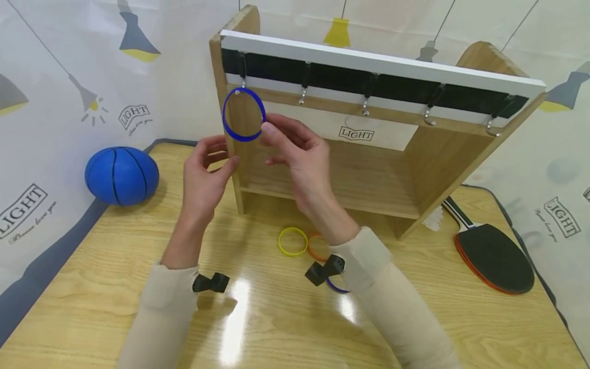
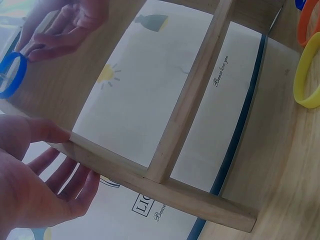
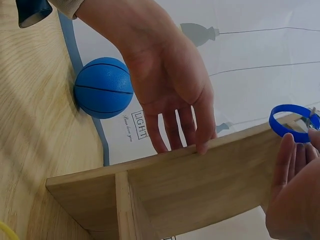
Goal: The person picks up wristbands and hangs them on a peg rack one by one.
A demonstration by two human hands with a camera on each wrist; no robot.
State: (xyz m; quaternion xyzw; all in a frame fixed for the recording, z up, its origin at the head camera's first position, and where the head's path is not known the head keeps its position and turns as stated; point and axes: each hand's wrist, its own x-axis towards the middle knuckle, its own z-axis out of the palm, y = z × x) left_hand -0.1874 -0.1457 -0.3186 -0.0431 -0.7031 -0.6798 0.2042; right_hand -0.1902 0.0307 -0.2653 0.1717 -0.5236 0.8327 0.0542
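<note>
A blue ring (image 1: 244,138) is at the leftmost hook (image 1: 243,82) of a wooden rack (image 1: 332,169); the hook's tip shows inside the ring's top edge. My right hand (image 1: 306,159) pinches the ring's right side between thumb and fingers. My left hand (image 1: 205,177) holds the front edge of the rack's left side panel. In the left wrist view, the left thumb lies on one side of that panel (image 2: 125,175) and the fingers on the other. The blue ring (image 3: 287,108) also shows at the right of the right wrist view.
Several more hooks (image 1: 365,105) line the black strip. On the table (image 1: 258,318) lie a yellow ring (image 1: 292,254), an orange ring (image 1: 315,252) and another blue ring (image 1: 338,290), partly hidden. A blue ball (image 1: 122,176) sits left, a table tennis paddle (image 1: 495,259) right.
</note>
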